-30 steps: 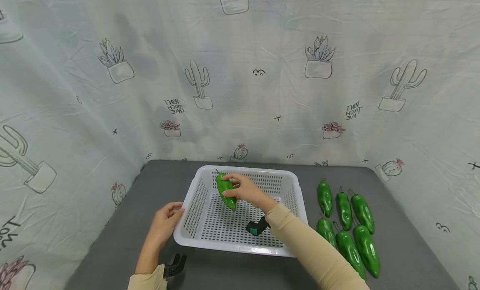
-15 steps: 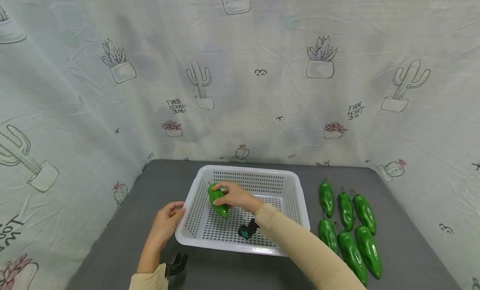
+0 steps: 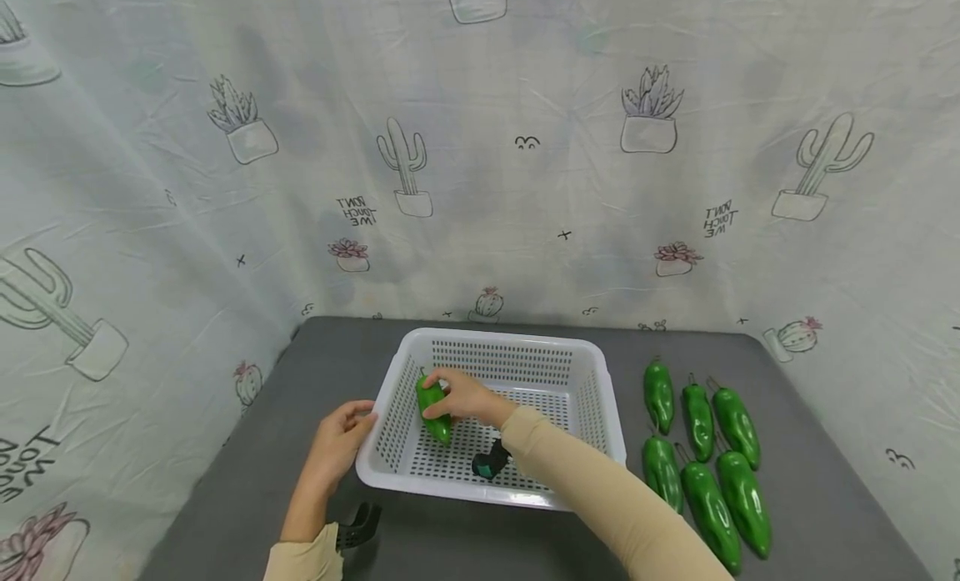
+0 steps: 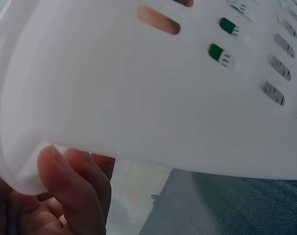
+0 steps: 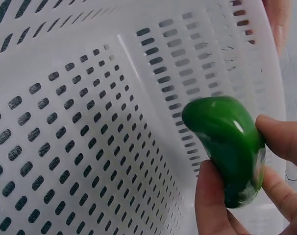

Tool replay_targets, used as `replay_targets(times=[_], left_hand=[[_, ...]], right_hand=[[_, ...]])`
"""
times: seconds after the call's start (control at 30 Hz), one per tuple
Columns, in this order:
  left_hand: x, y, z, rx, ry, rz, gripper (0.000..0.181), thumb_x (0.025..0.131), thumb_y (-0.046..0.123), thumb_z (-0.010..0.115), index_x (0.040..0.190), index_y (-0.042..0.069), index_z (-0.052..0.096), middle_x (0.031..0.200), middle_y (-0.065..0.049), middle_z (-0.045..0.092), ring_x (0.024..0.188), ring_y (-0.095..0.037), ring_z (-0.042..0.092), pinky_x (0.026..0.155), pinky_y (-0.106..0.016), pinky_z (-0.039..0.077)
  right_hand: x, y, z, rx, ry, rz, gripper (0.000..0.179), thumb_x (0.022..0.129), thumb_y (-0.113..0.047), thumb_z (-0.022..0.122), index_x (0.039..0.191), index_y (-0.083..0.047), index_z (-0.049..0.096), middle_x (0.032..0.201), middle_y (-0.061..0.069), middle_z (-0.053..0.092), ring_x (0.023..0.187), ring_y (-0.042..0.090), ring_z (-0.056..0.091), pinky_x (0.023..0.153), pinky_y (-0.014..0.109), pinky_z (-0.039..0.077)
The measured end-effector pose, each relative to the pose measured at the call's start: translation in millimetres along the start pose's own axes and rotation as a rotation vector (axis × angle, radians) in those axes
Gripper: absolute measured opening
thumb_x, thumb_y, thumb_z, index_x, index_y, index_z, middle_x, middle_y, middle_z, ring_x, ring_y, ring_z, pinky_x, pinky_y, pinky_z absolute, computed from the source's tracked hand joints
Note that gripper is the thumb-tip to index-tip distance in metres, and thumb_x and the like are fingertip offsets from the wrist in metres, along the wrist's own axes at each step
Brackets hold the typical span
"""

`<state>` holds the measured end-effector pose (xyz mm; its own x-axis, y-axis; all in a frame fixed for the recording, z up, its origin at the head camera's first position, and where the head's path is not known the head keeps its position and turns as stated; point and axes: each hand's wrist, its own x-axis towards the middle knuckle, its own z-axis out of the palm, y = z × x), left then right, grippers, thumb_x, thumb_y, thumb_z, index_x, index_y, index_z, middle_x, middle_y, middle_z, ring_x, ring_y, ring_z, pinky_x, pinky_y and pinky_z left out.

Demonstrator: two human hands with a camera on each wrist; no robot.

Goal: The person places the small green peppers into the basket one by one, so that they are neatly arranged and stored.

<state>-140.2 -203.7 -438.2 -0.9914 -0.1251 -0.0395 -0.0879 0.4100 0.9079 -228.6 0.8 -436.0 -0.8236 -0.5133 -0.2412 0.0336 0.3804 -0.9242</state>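
Green and glossy, one pepper [image 5: 224, 129] tilts inside the white plastic basket [image 3: 465, 490], near its left wall, pinched between the thumb and fingers of the right hand [image 3: 461, 396]; whether it touches the basket's floor I cannot tell. The left hand [image 3: 337, 439] grips the basket's left rim, fingers curled at the edge. Six more peppers [image 3: 699, 423] lie in two rows on the grey table [image 3: 480, 548], right of the basket.
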Motion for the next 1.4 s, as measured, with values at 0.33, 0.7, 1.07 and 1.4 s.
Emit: replay_targets(times=[0.33, 0.7, 1.07, 1.4], left_hand=[[2.4, -0.1, 3.8, -0.011, -0.009, 0.010, 0.031, 0.096, 0.012, 0.054, 0.123, -0.003, 0.055, 0.095, -0.018, 0.068, 0.076, -0.019, 0.065, 0.063, -0.031, 0.050], [4.4, 3.0, 2.2, -0.011, 0.002, 0.023, 0.030, 0.097, 0.012, 0.053, 0.123, -0.003, 0.055, 0.095, -0.019, 0.068, 0.078, -0.022, 0.066, 0.063, -0.033, 0.051], [-0.5, -3.0, 1.4, -0.018, 0.019, 0.012, 0.031, 0.096, 0.012, 0.054, 0.122, -0.004, 0.055, 0.094, -0.018, 0.068, 0.076, -0.020, 0.066, 0.063, -0.032, 0.051], [-2.2, -1.8, 1.5, -0.030, 0.019, 0.014, 0.031, 0.096, 0.012, 0.054, 0.123, -0.004, 0.055, 0.096, -0.019, 0.067, 0.079, -0.023, 0.066, 0.064, -0.034, 0.052]], right_hand=[[-2.7, -2, 15, -0.212, 0.056, 0.031, 0.046, 0.077, -0.008, 0.077, 0.118, -0.011, 0.054, 0.107, 0.012, 0.055, 0.088, 0.023, 0.058, 0.064, 0.038, 0.055], [0.1, -9, 21, -0.330, 0.021, 0.021, 0.048, 0.080, -0.010, 0.076, 0.121, -0.008, 0.051, 0.100, 0.012, 0.058, 0.075, 0.017, 0.058, 0.066, 0.037, 0.055], [0.0, -2, 30, -0.307, -0.043, 0.073, 0.050, 0.077, -0.001, 0.075, 0.122, -0.005, 0.053, 0.106, 0.015, 0.056, 0.081, 0.020, 0.059, 0.066, 0.034, 0.055], [-1.6, -3, 29, -0.374, -0.064, 0.068, 0.060, 0.078, -0.005, 0.075, 0.132, -0.008, 0.050, 0.108, 0.012, 0.058, 0.083, 0.017, 0.059, 0.065, 0.030, 0.054]])
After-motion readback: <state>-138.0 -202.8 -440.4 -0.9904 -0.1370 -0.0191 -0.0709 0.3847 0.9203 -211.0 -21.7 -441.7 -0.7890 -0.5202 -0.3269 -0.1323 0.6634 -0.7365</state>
